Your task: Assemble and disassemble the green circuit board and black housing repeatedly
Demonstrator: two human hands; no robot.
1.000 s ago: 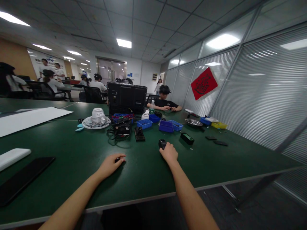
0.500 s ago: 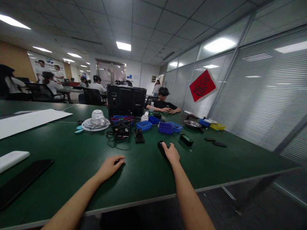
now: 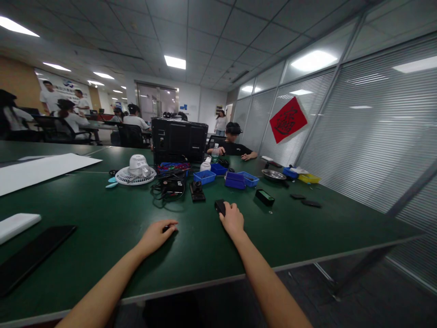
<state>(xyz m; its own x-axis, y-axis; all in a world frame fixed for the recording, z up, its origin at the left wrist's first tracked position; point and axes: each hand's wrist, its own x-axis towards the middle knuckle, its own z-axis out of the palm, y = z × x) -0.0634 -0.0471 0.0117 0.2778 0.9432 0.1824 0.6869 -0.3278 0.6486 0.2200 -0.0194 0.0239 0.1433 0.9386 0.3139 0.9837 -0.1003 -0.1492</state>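
My left hand (image 3: 157, 234) rests on the green table (image 3: 194, 255) with its fingers curled round a small dark object (image 3: 166, 228). Only a bit of that object shows between thumb and fingers, so its kind is hidden. Farther forward and to the right, my right hand (image 3: 232, 220) grips a black box-shaped object (image 3: 220, 207); the palm and fingers cover much of it. A similar open black box (image 3: 265, 197), greenish inside, lies to the right of that hand. Beyond my hands stands a small black device on a flat base (image 3: 197, 190).
Blue bins (image 3: 204, 176), a tangle of cables with a black adapter (image 3: 172, 186), a white fan (image 3: 136, 171) and a black monitor (image 3: 180, 141) stand farther back. A metal bowl (image 3: 273, 175) and a yellow tray (image 3: 309, 178) are at right. A person (image 3: 234, 145) sits opposite.
My right hand has moved left with the black box, and its fingers now lie over the box's right side. My left hand has stayed in place.
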